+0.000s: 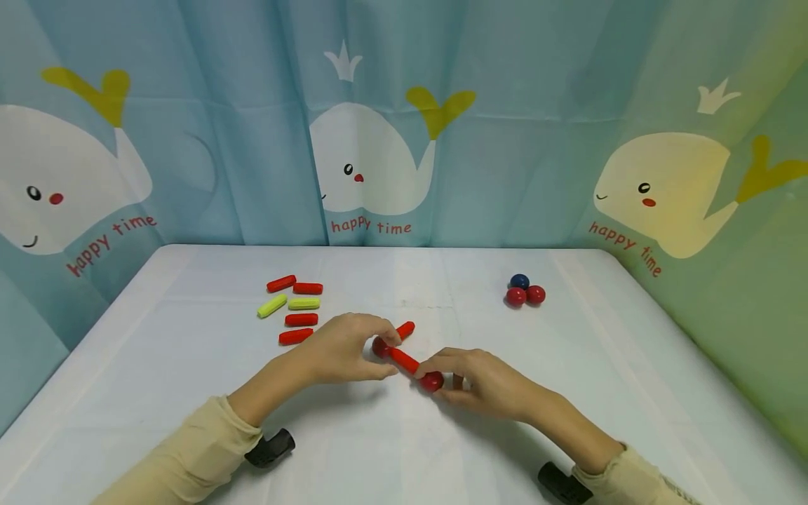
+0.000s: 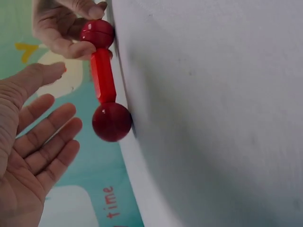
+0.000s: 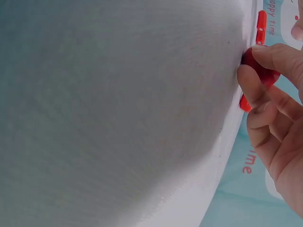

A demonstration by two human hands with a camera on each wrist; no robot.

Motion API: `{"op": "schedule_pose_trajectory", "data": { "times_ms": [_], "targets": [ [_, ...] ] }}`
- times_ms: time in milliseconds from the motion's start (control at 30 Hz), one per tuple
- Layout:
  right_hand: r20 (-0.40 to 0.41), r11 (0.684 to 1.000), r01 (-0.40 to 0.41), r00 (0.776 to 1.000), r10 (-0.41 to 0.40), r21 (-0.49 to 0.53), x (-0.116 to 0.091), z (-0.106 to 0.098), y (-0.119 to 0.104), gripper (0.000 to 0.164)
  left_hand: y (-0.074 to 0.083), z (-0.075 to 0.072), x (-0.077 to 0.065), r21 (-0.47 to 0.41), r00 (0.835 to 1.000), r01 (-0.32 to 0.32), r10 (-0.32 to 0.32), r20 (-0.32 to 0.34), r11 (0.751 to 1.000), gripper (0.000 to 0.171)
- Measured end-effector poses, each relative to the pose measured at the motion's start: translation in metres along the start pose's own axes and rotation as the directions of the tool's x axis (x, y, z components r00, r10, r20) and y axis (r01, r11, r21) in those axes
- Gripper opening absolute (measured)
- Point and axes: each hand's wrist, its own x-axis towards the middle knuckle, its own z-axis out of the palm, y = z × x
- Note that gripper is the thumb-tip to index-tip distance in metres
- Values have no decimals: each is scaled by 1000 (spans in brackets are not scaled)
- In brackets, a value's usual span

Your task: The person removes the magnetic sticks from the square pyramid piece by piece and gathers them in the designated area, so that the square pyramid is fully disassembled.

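Note:
A red rod [image 1: 405, 360] with a dark red ball at each end lies slantwise between the two hands. My right hand [image 1: 489, 382] pinches the near ball [image 1: 432, 381] between thumb and fingers. My left hand [image 1: 346, 348] curves loosely around the far ball [image 1: 380, 347]. In the left wrist view, that hand [image 2: 35, 137] has its fingers spread, apart from the lower ball [image 2: 111, 122]. Another red rod [image 1: 406, 330] lies just beyond the left fingertips; whether it touches the far ball I cannot tell. The right wrist view shows thumb and forefinger on the ball [image 3: 260, 66].
Several red rods [image 1: 301, 320] and two yellow-green rods [image 1: 304, 304] lie at left on the white table [image 1: 404, 449]. Two red balls [image 1: 515, 297] and a dark blue ball [image 1: 520, 281] sit together at back right. A whale-printed curtain [image 1: 536, 175] hangs behind the table.

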Motion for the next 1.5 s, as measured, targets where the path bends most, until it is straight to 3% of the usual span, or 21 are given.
{"op": "schedule_pose_trajectory", "data": {
  "times_ms": [333, 667, 967, 1167, 1500],
  "targets": [
    [58, 995, 93, 994, -95, 44, -1, 4, 2, 36, 2, 14, 8, -5, 997, 35, -34, 75, 999, 28],
    [80, 996, 45, 996, -51, 75, -3, 2, 2, 37, -3, 21, 10, 1, 982, 110, -109, 153, 994, 25],
    [70, 997, 15, 997, -20, 70, -2, 3, 1, 37, -9, 22, 9, -7, 987, 91, -89, 130, 996, 23],
    [-6, 999, 8, 1000, -8, 46, -1, 4, 3, 32, -12, 22, 6, -10, 992, 84, -82, 100, 996, 25],
    [-94, 993, -112, 989, 114, 24, 2, 3, 4, 36, -11, 23, 8, -35, 991, 100, -97, 92, 994, 23]
  ]
}}
